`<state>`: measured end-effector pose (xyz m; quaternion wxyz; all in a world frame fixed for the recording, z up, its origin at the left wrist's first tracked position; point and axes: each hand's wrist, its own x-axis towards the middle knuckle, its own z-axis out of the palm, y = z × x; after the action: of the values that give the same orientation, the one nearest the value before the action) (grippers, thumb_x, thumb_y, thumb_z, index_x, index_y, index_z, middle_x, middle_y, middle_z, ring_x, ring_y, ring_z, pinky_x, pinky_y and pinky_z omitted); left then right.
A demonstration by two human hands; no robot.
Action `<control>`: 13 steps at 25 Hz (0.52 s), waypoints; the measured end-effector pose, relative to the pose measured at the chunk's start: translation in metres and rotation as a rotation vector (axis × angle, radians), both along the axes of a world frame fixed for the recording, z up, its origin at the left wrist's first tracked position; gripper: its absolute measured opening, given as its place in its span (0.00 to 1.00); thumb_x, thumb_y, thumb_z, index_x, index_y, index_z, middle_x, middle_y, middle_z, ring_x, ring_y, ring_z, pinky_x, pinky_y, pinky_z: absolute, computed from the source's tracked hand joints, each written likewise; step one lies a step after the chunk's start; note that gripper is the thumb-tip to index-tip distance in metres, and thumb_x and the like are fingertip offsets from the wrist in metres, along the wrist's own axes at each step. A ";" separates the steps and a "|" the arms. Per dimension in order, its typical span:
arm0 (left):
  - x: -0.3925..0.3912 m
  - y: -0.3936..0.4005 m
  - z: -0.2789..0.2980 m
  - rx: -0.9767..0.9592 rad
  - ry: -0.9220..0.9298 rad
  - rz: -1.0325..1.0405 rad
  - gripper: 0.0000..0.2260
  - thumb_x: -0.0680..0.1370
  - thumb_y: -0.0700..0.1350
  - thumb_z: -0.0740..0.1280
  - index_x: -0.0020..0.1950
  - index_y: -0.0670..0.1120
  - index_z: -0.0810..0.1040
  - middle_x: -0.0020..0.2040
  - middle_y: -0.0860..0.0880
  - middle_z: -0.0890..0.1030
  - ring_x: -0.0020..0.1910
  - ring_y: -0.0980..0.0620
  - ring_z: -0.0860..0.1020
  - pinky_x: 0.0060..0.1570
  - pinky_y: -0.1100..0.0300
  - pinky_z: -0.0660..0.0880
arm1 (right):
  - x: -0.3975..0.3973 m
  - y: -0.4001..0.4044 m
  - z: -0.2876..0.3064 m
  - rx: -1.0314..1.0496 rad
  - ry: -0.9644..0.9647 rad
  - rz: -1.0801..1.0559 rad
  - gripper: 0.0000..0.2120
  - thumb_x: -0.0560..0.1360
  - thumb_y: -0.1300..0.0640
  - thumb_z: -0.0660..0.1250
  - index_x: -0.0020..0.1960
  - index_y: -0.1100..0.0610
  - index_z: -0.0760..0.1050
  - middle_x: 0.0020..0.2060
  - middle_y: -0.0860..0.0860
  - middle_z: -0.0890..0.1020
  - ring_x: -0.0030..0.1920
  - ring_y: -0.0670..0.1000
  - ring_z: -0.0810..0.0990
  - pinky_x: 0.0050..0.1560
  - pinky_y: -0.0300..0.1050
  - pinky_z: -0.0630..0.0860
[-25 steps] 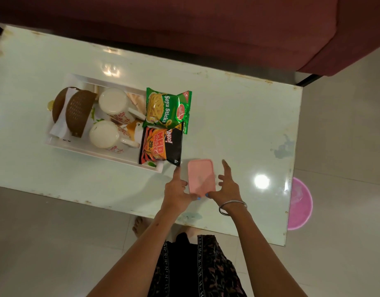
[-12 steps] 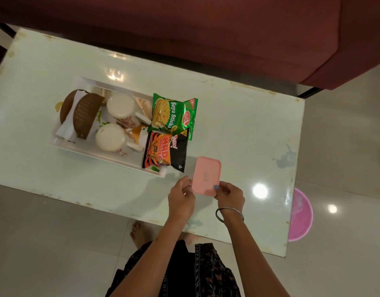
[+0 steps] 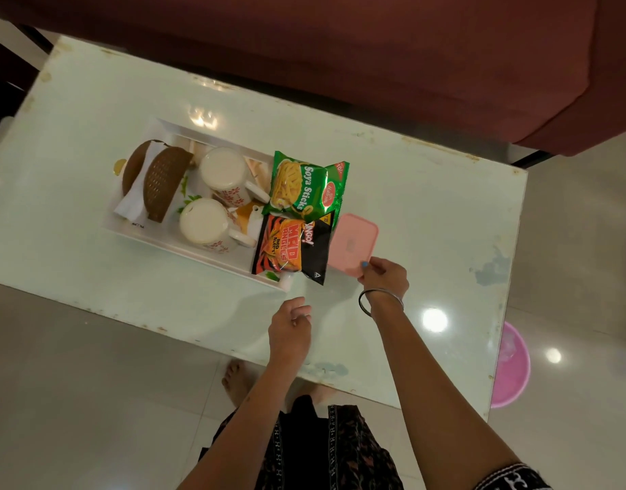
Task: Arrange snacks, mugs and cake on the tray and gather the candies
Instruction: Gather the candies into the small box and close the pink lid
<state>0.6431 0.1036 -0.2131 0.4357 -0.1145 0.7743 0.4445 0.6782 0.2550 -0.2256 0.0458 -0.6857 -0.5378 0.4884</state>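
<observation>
The right hand [image 3: 385, 276] pinches the near corner of the pink box [image 3: 352, 245] (probably the candies); the left hand [image 3: 291, 326] hangs loosely curled, holding nothing. Next, the box likely needs setting against the tray [image 3: 212, 255].

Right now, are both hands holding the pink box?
No, only the right hand pinches the pink box; the left hand hangs apart from it.

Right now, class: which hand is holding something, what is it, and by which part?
The right hand holds the pink box, its grip on the near right corner. The left hand holds nothing visible.
</observation>
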 end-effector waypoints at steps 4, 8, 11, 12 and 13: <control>-0.005 -0.010 -0.001 -0.010 -0.016 0.007 0.17 0.75 0.31 0.53 0.61 0.39 0.73 0.56 0.38 0.79 0.58 0.43 0.77 0.63 0.46 0.72 | -0.004 0.000 -0.003 0.002 -0.035 0.017 0.11 0.73 0.62 0.67 0.55 0.61 0.80 0.48 0.60 0.84 0.50 0.59 0.82 0.58 0.50 0.77; -0.009 -0.015 -0.003 -0.021 -0.024 0.012 0.17 0.75 0.31 0.53 0.59 0.40 0.73 0.56 0.37 0.79 0.59 0.41 0.77 0.63 0.46 0.72 | -0.004 -0.001 -0.005 0.032 -0.061 0.043 0.11 0.72 0.64 0.67 0.55 0.61 0.80 0.49 0.59 0.84 0.50 0.58 0.82 0.58 0.49 0.77; -0.011 -0.017 -0.005 -0.040 -0.012 0.011 0.16 0.75 0.31 0.54 0.58 0.41 0.74 0.54 0.40 0.80 0.58 0.43 0.77 0.63 0.45 0.72 | -0.004 -0.002 -0.008 0.060 -0.064 0.050 0.11 0.73 0.64 0.67 0.54 0.62 0.80 0.49 0.60 0.84 0.50 0.59 0.82 0.56 0.48 0.78; -0.011 -0.018 -0.006 -0.043 -0.004 0.005 0.16 0.75 0.31 0.54 0.57 0.42 0.74 0.54 0.40 0.80 0.58 0.43 0.77 0.63 0.45 0.72 | -0.004 -0.002 -0.008 0.073 -0.069 0.058 0.11 0.73 0.64 0.67 0.54 0.62 0.80 0.48 0.60 0.84 0.49 0.59 0.82 0.55 0.46 0.77; -0.011 -0.019 -0.007 -0.040 -0.002 0.009 0.16 0.75 0.31 0.54 0.57 0.41 0.74 0.54 0.40 0.80 0.58 0.42 0.77 0.63 0.45 0.72 | -0.004 -0.002 -0.009 0.083 -0.074 0.063 0.11 0.73 0.64 0.67 0.54 0.62 0.80 0.48 0.60 0.84 0.49 0.60 0.82 0.53 0.45 0.77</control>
<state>0.6317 0.0851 -0.2199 0.4319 -0.1270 0.7822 0.4307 0.6743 0.2532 -0.2348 0.0390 -0.6833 -0.5804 0.4412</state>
